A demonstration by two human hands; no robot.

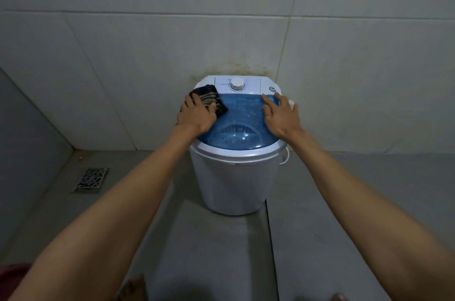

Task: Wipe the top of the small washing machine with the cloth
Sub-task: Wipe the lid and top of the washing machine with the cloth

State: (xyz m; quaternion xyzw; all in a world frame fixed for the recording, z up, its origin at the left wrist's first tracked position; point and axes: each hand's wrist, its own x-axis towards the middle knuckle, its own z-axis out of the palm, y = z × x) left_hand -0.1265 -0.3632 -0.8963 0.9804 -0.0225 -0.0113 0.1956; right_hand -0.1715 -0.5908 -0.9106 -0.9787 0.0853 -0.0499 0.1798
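Note:
A small white washing machine stands on the floor against the tiled wall. Its top has a clear blue lid and a white control panel with a round dial at the back. A dark cloth with pale stripes lies on the lid's far left corner. My left hand presses flat on the cloth, fingers spread over it. On the lid's right edge my right hand rests with fingers apart and nothing in it.
A metal floor drain sits in the floor at the left, near a grey side wall. The tiled wall rises right behind the machine, stained above it. A white hose or handle hangs at the machine's right side. My feet show at the bottom edge.

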